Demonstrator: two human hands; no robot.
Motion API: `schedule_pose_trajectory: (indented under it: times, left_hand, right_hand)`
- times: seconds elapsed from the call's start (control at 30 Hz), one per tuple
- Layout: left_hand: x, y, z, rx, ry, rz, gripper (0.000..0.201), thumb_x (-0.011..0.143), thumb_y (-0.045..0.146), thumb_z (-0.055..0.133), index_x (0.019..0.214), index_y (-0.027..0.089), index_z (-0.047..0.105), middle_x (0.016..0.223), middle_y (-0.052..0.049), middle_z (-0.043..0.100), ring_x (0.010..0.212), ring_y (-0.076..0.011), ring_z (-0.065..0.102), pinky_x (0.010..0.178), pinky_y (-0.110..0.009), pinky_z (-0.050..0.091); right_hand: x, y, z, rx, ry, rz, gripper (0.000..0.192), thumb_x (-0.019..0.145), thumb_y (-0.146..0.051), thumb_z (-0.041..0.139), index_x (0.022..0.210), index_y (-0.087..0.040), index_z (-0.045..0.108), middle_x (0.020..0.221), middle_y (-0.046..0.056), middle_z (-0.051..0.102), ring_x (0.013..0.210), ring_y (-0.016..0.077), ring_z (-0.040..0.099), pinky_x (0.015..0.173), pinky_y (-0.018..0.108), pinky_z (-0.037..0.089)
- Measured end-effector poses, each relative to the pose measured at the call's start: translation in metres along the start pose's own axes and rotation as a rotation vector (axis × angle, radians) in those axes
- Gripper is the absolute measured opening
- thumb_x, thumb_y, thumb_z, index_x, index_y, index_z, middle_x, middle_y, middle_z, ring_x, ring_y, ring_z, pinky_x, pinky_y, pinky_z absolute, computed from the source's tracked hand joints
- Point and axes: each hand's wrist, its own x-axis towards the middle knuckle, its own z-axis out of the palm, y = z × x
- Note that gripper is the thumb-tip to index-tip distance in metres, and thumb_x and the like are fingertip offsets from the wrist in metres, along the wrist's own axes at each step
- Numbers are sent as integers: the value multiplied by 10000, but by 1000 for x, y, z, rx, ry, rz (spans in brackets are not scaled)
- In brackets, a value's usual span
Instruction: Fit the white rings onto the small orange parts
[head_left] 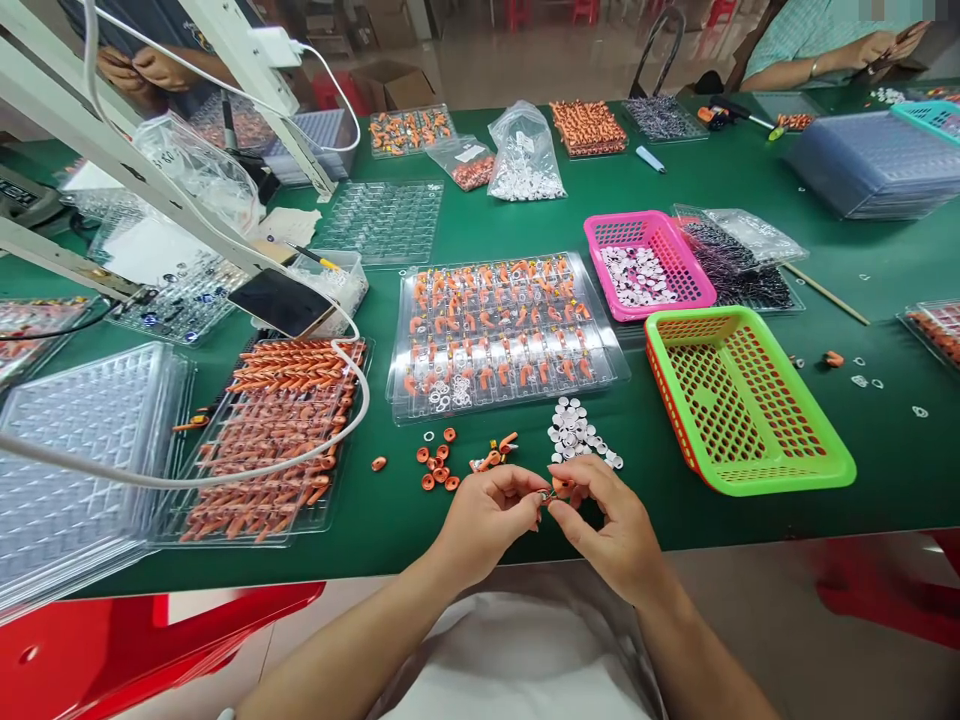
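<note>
My left hand (491, 515) and my right hand (609, 520) meet near the table's front edge, fingertips almost touching. Between thumb and fingers, my right hand pinches a small orange plastic part (562, 487). The left thumb and index finger are pressed together on a tiny dark piece beside it, too small to name. Just beyond my fingers lie some orange and yellow parts (495, 452). Several round orange cups (437, 465) are to the left, and a pile of white discs (576, 432) is to the right.
Behind my hands stands a clear tray of orange parts (502, 330). A green basket (750, 400) and a pink basket (649, 265) are on the right. At left, a white cable (300, 455) loops over stacked trays of orange parts (274, 440). Other people sit across the table.
</note>
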Motion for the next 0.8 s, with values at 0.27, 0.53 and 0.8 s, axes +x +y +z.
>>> schedule_pose_trajectory:
  times: [0.27,0.53,0.8]
  left_hand:
    - [-8,2,0,13,-92,55,180,801,279,698,903,151,772,854,-76,762,812,-198,697,762,-285,580]
    - [-6,-2,-3,-69,-103,12,177,744,293,759,862,164,788,812,-68,774,706,-179,700,707,-285,591]
    - [-13,-3,0,-30,-71,68,191,750,325,754,854,169,787,789,-71,757,710,-202,705,709,-319,602]
  right_hand:
    - [3,-2,3,-146,43,-79,172,842,-103,539,956,-227,575,882,25,612,784,165,582,704,289,490]
    - [4,-8,-4,-138,-21,-1,117,811,-125,572,877,-223,572,770,-9,602,704,144,579,664,261,481]
    - [4,-7,2,-43,-49,56,114,791,-120,544,827,-221,508,750,-15,573,660,130,547,618,246,481]
